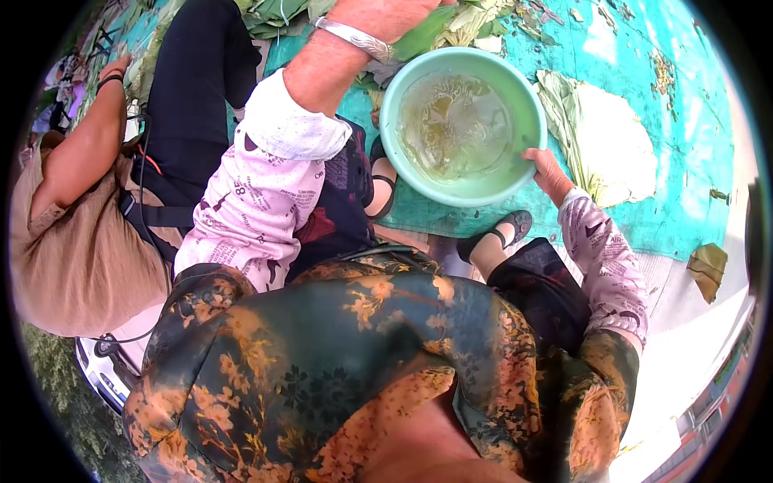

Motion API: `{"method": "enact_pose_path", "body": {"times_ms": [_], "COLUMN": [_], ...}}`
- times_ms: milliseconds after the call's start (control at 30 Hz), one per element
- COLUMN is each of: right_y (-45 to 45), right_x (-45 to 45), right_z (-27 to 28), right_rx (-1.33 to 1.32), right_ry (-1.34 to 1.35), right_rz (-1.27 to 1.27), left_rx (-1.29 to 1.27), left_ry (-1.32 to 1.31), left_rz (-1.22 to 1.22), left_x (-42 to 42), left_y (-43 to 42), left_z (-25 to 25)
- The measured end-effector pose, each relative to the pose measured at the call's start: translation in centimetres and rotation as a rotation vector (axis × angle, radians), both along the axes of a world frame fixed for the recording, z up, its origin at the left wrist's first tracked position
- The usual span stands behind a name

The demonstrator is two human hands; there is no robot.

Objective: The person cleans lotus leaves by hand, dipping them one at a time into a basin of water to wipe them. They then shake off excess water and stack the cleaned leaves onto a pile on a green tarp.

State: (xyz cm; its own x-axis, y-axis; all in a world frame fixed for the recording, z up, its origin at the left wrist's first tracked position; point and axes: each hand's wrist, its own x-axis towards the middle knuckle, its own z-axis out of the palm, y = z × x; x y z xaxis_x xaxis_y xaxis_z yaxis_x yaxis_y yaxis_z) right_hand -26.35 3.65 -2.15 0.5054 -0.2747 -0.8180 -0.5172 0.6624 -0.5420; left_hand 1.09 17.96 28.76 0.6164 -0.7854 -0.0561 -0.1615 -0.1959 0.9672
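Note:
A light green plastic basin [392, 153] with some yellowish, murky water [455, 121] in it stands in front of me, above my feet. My right hand [549, 174] grips the basin's right rim, its thumb over the edge. My left hand [385, 18], with a silver bracelet [354, 39] at the wrist, reaches past the basin's upper left side. The top of the view cuts off most of its fingers, so whether it holds anything is hidden. Beside the basin on the right lies a large, pale, wilted leaf [616, 145].
A turquoise tarp [684, 105] covers the ground, strewn with leaf scraps [664, 72]. More green leaves [270, 16] lie at the upper left. Another person in a brown shirt [97, 249] sits close on my left. A dry brown leaf [708, 272] is at the far right.

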Motion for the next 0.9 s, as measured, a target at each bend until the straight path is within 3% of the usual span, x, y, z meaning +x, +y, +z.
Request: {"method": "enact_pose_path", "body": {"times_ms": [67,200,400,467,500,567,700,800,833,900], "right_y": [0.0,2.6,4.4,4.0,3.3,4.4,7.7,8.7,9.9,10.8], "right_x": [0.4,-0.7,-1.7,-2.1,-3.7,-3.5,-3.6,-4.9,-3.6,-4.4], "right_z": [-0.5,-2.9,-1.7,-3.1,-8.2,-7.7,-8.4,-14.0,-6.9,-10.3], "right_rx": [-0.042,-0.091,-0.158,-0.145,-0.210,-0.101,-0.041,-0.239,-0.087,-0.046], "right_ry": [0.019,-0.044,0.047,0.095,0.004,0.100,0.094,0.120,0.210,0.181], "right_rz": [0.037,-0.133,-0.144,-0.226,-0.174,-0.368,-0.485,-0.339,-0.517,-0.533], "left_rx": [-0.120,-0.283,-0.300,-0.338,-0.332,-0.282,-0.256,-0.210,-0.167,-0.189], "left_ry": [0.005,0.017,-0.013,0.080,0.083,0.024,0.119,0.173,0.151,0.109], "left_rz": [-0.007,0.045,0.036,0.026,0.031,0.037,0.025,0.032,0.038,-0.002], "left_x": [1.5,3.5,3.4,4.2,4.2,3.2,2.1,1.2,0.9,0.7], "left_y": [0.6,2.3,4.1,2.7,2.8,2.7,3.2,2.9,2.8,2.8], "left_z": [-0.9,-1.2,-1.1,-3.2,-3.2,-2.1,-1.6,-1.4,-1.2,-1.2]}}
